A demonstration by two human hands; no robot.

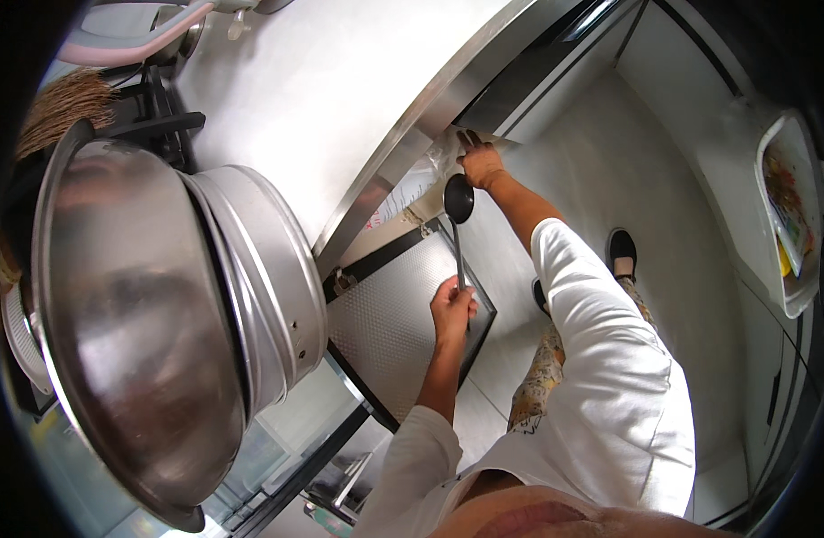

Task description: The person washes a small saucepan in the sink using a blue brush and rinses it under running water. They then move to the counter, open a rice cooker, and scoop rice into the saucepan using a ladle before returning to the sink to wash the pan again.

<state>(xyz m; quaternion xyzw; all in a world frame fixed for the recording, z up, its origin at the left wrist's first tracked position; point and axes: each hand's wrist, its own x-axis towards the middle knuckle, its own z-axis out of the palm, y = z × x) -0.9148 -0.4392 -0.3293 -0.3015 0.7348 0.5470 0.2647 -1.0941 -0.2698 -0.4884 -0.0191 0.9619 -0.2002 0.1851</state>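
My left hand (452, 309) grips the handle of a dark ladle (458, 200), whose round bowl points up and away from me. Beyond the ladle's bowl, my right hand (482, 165) reaches to the opening of a cabinet under the counter, its fingers extended. Beside those fingers lies a clear plastic bag (442, 155); whether they hold any of it is hard to see. A white package with printed writing (406, 191) shows inside the cabinet. The textured cabinet door (391, 329) stands swung out on its hinges below my left hand.
At left, a large stainless steel bowl (142, 302) rests tilted against aluminium pots (270, 269). Behind are a stove grate (163, 124) and a straw brush (68, 107). The white countertop (304, 101) has a metal edge. A white bin with scraps (775, 269) hangs at right.
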